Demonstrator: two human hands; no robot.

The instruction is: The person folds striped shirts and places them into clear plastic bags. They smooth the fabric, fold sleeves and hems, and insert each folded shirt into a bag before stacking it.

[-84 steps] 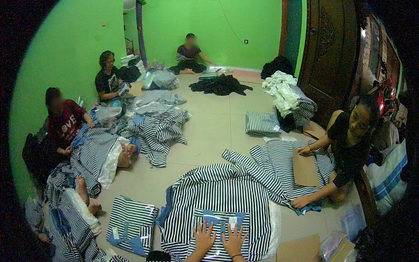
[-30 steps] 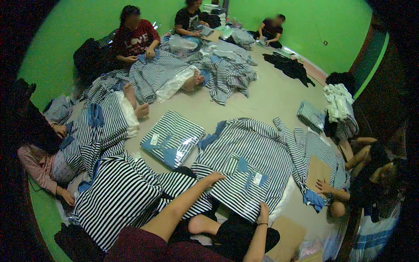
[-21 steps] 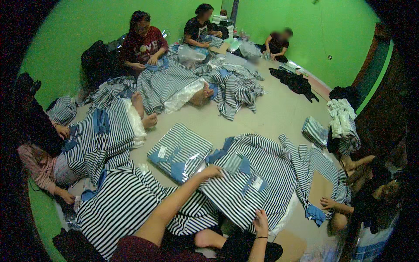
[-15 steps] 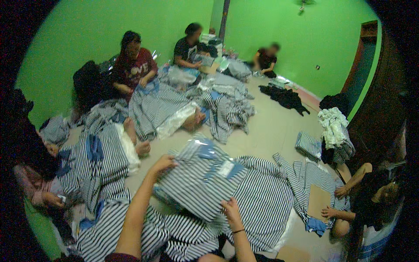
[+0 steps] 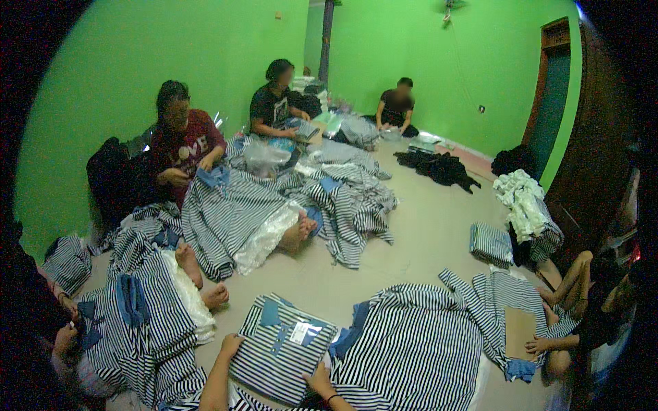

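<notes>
A folded black-and-white striped shirt [image 5: 281,366] with blue collar and front pieces lies flat between my hands; its shiny surface looks like clear plastic wrapping. A white label [image 5: 301,333] is on its upper right part. My left hand [image 5: 232,344] grips its left edge, with the fingers closed on it. My right hand [image 5: 319,379] pinches the lower right edge, thumb on top. Just right of the packet spreads a large unfolded striped shirt [image 5: 418,349] with a blue collar [image 5: 351,330], partly reaching under my right wrist.
Other people sit around on the floor, handling striped shirts; at right one person's hand presses a cardboard sheet [image 5: 519,332] on a shirt. Striped shirts are heaped at left [image 5: 137,342] and centre back [image 5: 349,205]. A wrapped stack [image 5: 491,244] stands at right, beside white cloth [image 5: 519,194].
My hands have brought the wrapped shirt down and nearer to me, from tilted and raised to flatter. The view has shifted too. The person at right has moved an arm from the cardboard.
</notes>
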